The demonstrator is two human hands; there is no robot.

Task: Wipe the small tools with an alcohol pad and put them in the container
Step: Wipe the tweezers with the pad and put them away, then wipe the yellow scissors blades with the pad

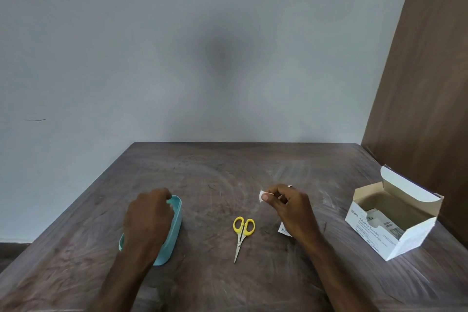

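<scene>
**Pinching the pad above the table**

Right hand (286, 204), lower centre-right, pinches a white alcohol pad (262, 196) between thumb and fingers. Yellow-handled scissors (241, 233) lie on the table (228, 172) between the hands. Left hand (148, 215), fingers curled, covers the teal container (174, 225); whether it grips cannot be told. Open swab box (390, 220) at right; torn wrapper (283, 230) under the right wrist.

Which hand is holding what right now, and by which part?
Right hand pinches a small white alcohol pad by one edge, thumb and fingertips. Left hand lies over the teal container; whether it grips it cannot be told.
</scene>
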